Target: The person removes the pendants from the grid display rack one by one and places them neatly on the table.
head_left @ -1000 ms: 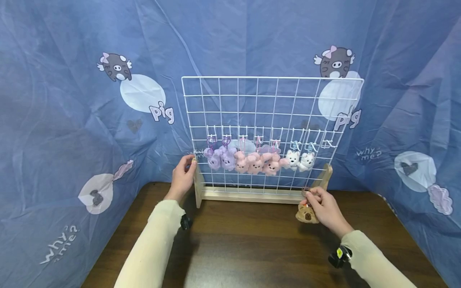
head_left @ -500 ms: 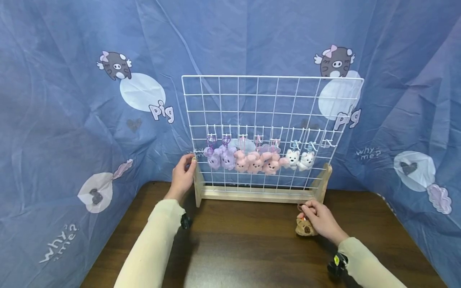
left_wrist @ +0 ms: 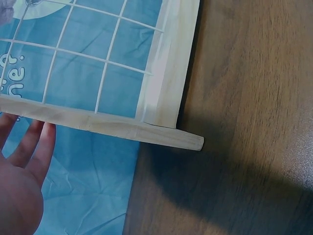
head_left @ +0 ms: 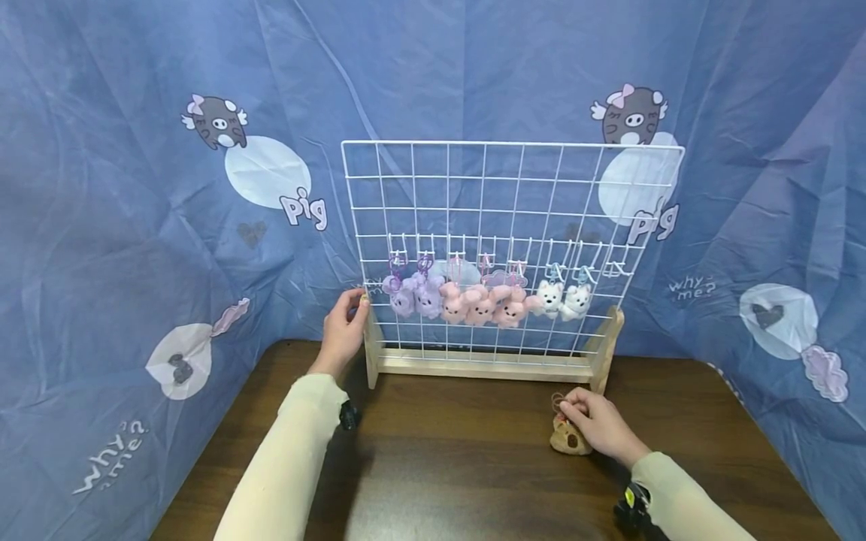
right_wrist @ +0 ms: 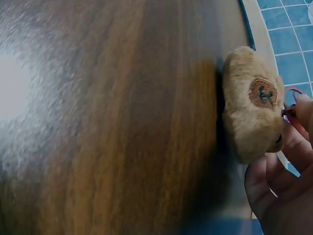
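My right hand [head_left: 598,424] pinches the reddish strap of a brown plush keychain [head_left: 568,439] with a stitched darker snout. In the right wrist view the plush [right_wrist: 252,105] appears at or just above the table; a gap cannot be told. My left hand [head_left: 345,330] grips the wooden left side post [head_left: 371,346] of a white wire grid rack [head_left: 497,180]; in the left wrist view its fingers [left_wrist: 45,147] reach behind the post. Purple plush keychains [head_left: 428,297], pink ones [head_left: 482,306] and white dog ones [head_left: 577,301] hang in a row from the rack's hooks.
At the row's right end a hook [head_left: 614,269] carries no plush. A wooden base bar [head_left: 483,368] runs along the rack's foot on the brown table [head_left: 433,466]. Behind the table hangs a blue printed curtain [head_left: 460,68].
The right hand has lowered the brown plush keychain from beside the rack's right foot, toward the table's front and slightly left. My left hand stays on the post.
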Demonstrator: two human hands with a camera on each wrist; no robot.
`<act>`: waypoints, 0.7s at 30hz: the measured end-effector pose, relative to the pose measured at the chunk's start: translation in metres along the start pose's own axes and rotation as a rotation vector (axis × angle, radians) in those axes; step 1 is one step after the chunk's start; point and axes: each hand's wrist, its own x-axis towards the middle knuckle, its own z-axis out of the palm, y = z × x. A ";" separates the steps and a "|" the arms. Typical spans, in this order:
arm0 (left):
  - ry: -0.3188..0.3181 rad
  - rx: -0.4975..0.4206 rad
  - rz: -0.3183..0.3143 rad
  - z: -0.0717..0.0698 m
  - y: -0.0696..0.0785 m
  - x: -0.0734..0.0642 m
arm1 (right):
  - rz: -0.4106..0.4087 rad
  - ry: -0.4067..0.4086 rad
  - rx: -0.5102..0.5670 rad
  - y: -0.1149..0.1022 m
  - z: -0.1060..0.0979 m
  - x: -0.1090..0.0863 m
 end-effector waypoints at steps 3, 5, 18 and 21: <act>0.000 0.004 0.000 0.000 0.000 0.000 | -0.032 -0.001 -0.053 0.001 0.000 -0.002; 0.001 0.007 0.002 0.000 -0.001 0.000 | -0.042 -0.006 -0.074 0.001 0.000 -0.003; 0.000 0.012 0.006 0.000 -0.001 0.000 | -0.114 -0.024 -0.192 0.005 -0.002 -0.001; 0.001 0.010 0.004 0.000 -0.001 0.000 | -0.125 -0.022 -0.185 0.002 -0.003 -0.001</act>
